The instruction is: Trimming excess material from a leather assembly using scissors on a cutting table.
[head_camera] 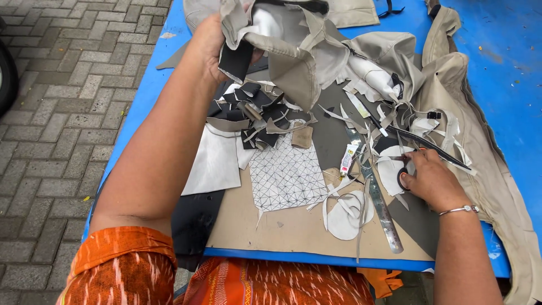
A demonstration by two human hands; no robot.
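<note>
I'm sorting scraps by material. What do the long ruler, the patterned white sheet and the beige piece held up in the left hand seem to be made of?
Ruler: looks like steel; shiny, mirror-like glare along its strip.
Patterned white sheet: probably thin fabric or interlining; matte, with frayed threads at its edge.
Beige piece in the left hand: likely woven cloth; it folds softly and shows seams.

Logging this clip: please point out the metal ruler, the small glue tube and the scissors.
metal ruler (379,199): head view, middle of the blade.
small glue tube (348,160): head view, white body.
scissors (429,144): head view, dark blades beyond the right hand (432,181).
</note>
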